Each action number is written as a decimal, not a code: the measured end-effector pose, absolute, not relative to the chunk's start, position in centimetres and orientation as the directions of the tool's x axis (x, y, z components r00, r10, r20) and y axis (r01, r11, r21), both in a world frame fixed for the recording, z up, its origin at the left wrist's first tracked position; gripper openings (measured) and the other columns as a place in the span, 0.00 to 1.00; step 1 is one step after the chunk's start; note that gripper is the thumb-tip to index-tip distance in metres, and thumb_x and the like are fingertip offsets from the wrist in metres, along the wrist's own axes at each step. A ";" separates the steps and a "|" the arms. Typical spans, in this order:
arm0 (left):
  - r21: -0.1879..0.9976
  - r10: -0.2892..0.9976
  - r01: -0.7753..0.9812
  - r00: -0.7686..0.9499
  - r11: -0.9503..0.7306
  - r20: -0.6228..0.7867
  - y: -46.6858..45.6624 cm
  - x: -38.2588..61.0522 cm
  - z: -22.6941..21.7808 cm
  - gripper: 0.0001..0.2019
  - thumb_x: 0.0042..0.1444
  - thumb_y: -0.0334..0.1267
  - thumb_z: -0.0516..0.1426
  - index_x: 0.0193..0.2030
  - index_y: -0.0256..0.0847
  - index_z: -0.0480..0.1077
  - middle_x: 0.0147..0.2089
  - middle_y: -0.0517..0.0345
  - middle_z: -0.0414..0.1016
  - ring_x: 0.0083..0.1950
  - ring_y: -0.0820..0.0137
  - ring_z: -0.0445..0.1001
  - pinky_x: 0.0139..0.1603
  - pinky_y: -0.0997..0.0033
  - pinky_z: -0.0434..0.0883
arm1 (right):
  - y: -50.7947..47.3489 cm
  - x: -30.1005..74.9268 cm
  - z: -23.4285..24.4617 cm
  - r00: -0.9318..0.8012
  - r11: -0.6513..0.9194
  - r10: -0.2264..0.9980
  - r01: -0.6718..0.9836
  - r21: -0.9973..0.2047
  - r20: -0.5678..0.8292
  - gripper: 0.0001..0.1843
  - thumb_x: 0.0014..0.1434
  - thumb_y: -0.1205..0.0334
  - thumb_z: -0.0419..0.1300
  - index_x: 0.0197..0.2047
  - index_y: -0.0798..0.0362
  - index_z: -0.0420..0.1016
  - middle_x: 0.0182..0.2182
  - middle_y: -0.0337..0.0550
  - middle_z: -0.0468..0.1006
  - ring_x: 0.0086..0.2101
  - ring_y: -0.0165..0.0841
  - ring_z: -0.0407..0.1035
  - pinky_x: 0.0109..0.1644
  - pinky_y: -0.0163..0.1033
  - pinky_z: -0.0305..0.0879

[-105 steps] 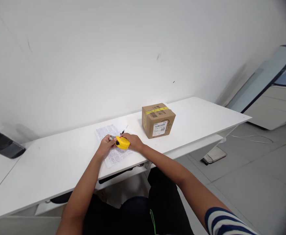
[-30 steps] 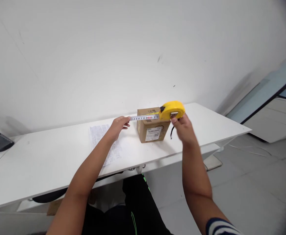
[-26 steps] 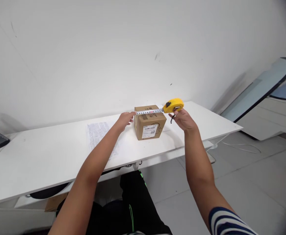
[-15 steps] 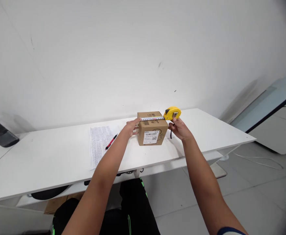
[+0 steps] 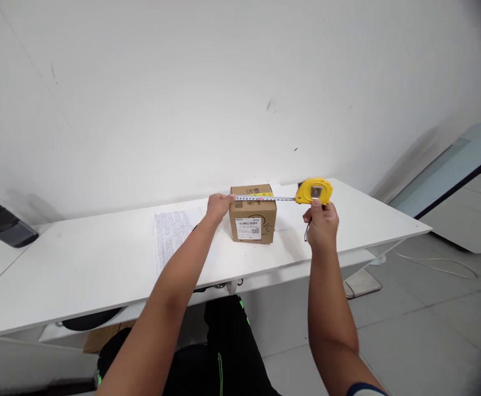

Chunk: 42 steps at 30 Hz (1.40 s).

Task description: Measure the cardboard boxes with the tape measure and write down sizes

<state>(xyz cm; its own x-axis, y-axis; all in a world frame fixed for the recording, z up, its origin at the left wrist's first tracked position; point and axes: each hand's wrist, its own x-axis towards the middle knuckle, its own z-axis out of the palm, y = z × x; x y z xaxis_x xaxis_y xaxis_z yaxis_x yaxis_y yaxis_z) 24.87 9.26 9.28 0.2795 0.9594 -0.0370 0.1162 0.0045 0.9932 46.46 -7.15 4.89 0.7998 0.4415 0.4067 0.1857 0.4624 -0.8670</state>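
It looks like an office, with a white desk (image 5: 92, 258), papers (image 5: 169, 235) and tiled floor (image 5: 405, 330).

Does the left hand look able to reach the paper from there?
Probably yes, but only after letting go of the tape, which the left hand holds; the paper lies close by, its left part uncovered.

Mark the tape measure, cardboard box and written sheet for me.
Tape measure (image 5: 314, 191): head view, yellow case.
Cardboard box (image 5: 253, 215): head view, front face.
Written sheet (image 5: 170, 236): head view, uncovered left part.

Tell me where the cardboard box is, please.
The cardboard box stands on the table, just right of centre in the head view, with the left hand at its left side.
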 end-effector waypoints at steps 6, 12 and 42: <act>0.975 0.917 0.220 0.392 -0.017 -0.072 10.1 24.6 13.2 0.12 0.46 0.35 0.71 0.21 0.36 0.73 0.28 0.52 0.76 0.38 0.65 0.75 0.47 0.62 0.68 | -13.1 36.1 3.2 0.892 0.464 0.239 0.242 -0.852 0.384 0.24 0.61 0.39 0.62 0.48 0.46 0.59 0.24 0.27 0.64 0.17 0.25 0.60 0.21 0.31 0.59; 0.981 0.782 0.186 0.618 -0.050 -0.078 12.2 29.0 19.1 0.12 0.46 0.30 0.71 0.37 0.36 0.76 0.36 0.51 0.81 0.42 0.65 0.80 0.52 0.62 0.71 | -13.2 26.6 1.2 0.949 0.458 0.126 0.203 -0.866 0.289 0.26 0.58 0.48 0.68 0.49 0.46 0.57 0.45 0.46 0.75 0.41 0.33 0.78 0.37 0.35 0.75; 0.418 0.693 0.607 0.716 -0.676 0.081 11.3 34.9 14.1 0.14 0.63 0.44 0.49 0.34 0.42 0.71 0.50 0.49 0.82 0.48 0.59 0.76 0.43 0.65 0.65 | -5.2 27.3 3.8 0.892 0.412 0.273 0.231 -0.882 0.361 0.20 0.51 0.64 0.67 0.46 0.49 0.66 0.62 0.54 0.73 0.57 0.40 0.74 0.53 0.47 0.78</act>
<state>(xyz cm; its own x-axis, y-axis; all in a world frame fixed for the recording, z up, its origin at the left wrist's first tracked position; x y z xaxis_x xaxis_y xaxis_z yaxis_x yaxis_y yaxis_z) 34.88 11.27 14.12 0.7165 0.6929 0.0808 0.6068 -0.6761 0.4179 27.27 -5.21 3.84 0.8918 0.2728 0.3610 0.2310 0.4116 -0.8816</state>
